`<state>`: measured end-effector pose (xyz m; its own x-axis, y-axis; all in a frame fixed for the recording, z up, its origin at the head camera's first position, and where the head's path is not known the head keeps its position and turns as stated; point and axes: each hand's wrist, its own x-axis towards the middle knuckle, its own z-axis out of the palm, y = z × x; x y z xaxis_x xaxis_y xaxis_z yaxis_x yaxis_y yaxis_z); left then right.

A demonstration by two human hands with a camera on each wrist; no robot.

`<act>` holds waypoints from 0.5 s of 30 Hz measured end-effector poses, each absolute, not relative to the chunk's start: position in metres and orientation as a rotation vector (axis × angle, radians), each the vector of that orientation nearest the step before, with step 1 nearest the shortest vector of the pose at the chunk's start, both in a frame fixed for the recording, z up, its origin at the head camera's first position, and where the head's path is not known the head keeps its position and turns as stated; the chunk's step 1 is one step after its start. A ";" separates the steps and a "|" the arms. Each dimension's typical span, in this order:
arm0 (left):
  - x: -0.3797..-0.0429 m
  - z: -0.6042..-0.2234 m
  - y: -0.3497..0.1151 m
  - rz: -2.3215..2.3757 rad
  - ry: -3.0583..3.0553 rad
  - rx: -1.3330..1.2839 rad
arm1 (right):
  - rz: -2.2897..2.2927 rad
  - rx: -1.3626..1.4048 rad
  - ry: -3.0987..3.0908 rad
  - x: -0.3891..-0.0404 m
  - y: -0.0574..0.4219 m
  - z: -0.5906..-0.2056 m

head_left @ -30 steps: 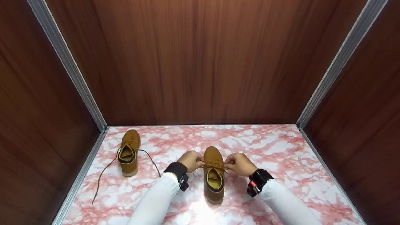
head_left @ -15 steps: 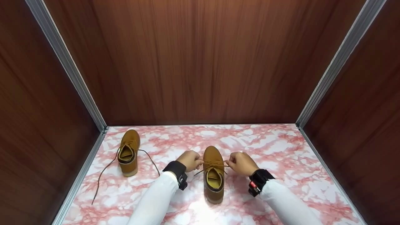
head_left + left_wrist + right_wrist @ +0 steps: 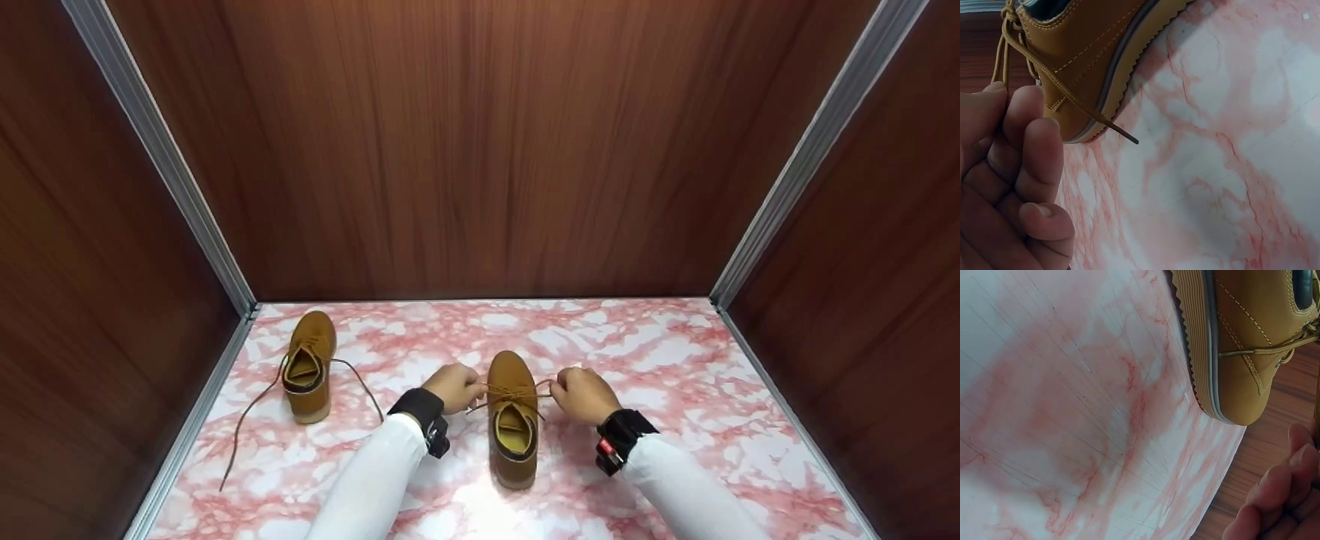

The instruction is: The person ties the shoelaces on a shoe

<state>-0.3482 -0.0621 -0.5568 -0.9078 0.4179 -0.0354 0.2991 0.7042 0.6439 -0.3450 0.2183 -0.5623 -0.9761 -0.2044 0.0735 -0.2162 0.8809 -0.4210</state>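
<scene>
A tan lace-up shoe (image 3: 512,369) stands in front of me, toe pointing away, its laces tied in a bow across the top. At its left side my left hand (image 3: 454,388) pinches one loop of the shoelace between thumb and forefinger. My right hand (image 3: 586,395) grips the other loop at the right side. The left wrist view shows the doubled lace (image 3: 1000,62) running up from my fingers to the knot, and a loose lace tip (image 3: 1123,134) hanging over the shoe's side. Another loose end (image 3: 1252,351) lies along the shoe in the right wrist view.
A matching tan shoe (image 3: 313,337) stands at the left, its two laces (image 3: 244,427) trailing untied onto the pink-and-white marbled table (image 3: 645,352). Brown wood-grain panels (image 3: 480,150) with grey metal corner strips (image 3: 169,161) rise at the back and both sides.
My hands have drawn slightly apart, stretching the two lace loops outward. A loose lace end now shows to the left of the shoe. The shoes have barely moved.
</scene>
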 end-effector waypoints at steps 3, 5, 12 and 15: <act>-0.348 -0.558 -0.063 1.034 2.702 0.549 | 0.678 0.315 -3.020 -0.345 0.218 -0.563; -0.348 -0.559 -0.063 1.055 2.682 0.529 | 0.685 0.305 -3.020 -0.345 0.218 -0.563; -0.346 -0.563 -0.062 1.046 2.679 0.561 | 0.684 0.292 -3.021 -0.345 0.218 -0.565; -0.345 -0.564 -0.064 1.037 2.680 0.566 | 0.672 0.300 -3.015 -0.344 0.219 -0.566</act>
